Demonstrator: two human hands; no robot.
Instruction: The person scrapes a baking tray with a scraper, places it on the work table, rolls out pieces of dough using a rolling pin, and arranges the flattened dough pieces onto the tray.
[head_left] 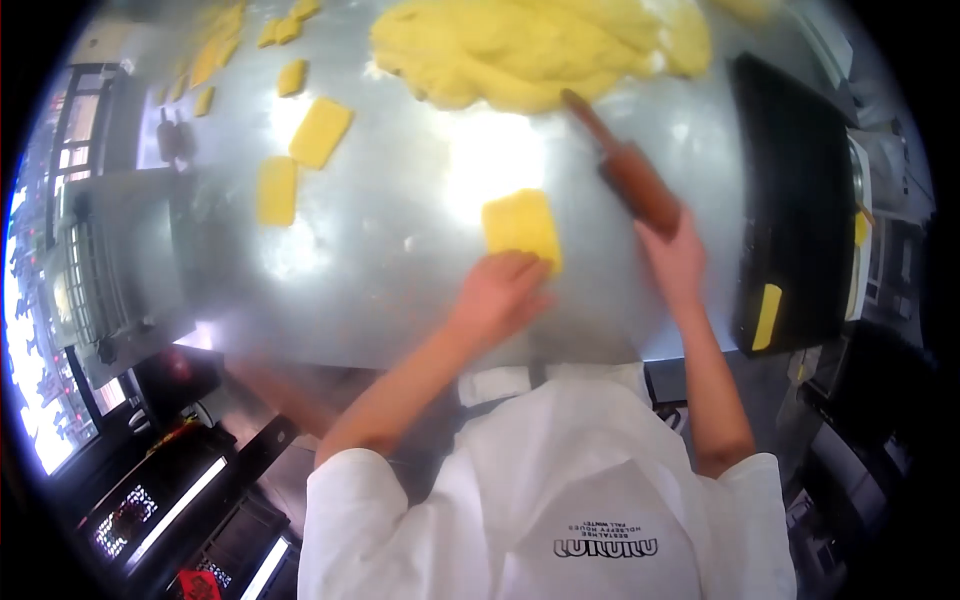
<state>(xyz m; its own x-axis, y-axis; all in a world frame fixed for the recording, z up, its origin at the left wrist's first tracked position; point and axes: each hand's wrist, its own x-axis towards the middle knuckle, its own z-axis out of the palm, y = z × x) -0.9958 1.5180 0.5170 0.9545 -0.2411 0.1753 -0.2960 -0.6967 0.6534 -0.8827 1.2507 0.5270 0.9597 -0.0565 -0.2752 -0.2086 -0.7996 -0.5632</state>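
A flat, roughly rectangular piece of yellow dough (520,222) lies on the metal worktop in front of me. My left hand (502,292) is at its near edge, fingers curled over and gripping that edge. Off to the right, my right hand (677,255) is wrapped round the near end of a brown wooden rolling pin (640,183). The pin is tilted, its far handle reaching toward a big mound of yellow dough (500,50) at the back of the worktop. My left hand is slightly blurred.
Two more flat dough pieces, one rectangle (321,132) and another (277,190), lie left on the steel worktop (390,240). Several smaller dough bits sit farther back. A black tray (795,200) at the right holds a dough strip (767,316). Machinery (120,270) stands at the left.
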